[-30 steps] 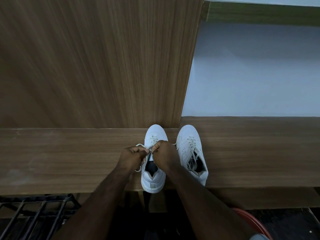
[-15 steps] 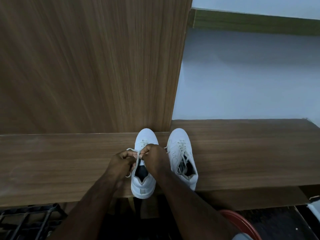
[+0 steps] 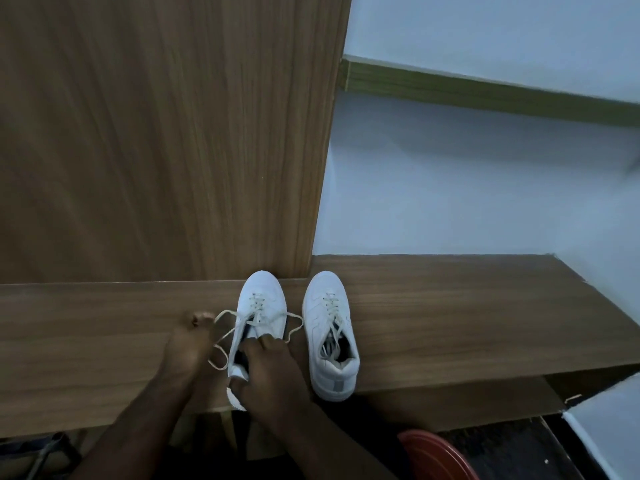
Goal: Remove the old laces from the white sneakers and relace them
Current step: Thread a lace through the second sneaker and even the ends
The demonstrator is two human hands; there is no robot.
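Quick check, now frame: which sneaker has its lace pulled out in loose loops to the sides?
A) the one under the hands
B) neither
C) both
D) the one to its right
A: the left sneaker under the right hand trails lace loops on both sides; the right sneaker stays laced.

— Any writing, brand or number that can be read here?

— None. The two white sneakers [image 3: 329, 327] show no legible logo or lettering.

— That small grey patch on the right one's heel?

— The heel tab [image 3: 336, 386] is a plain grey rectangle; if it carries print, it is too small and blurred to make out.

— The wooden shelf [image 3: 450, 317]?

— Only grain, no label or sign.
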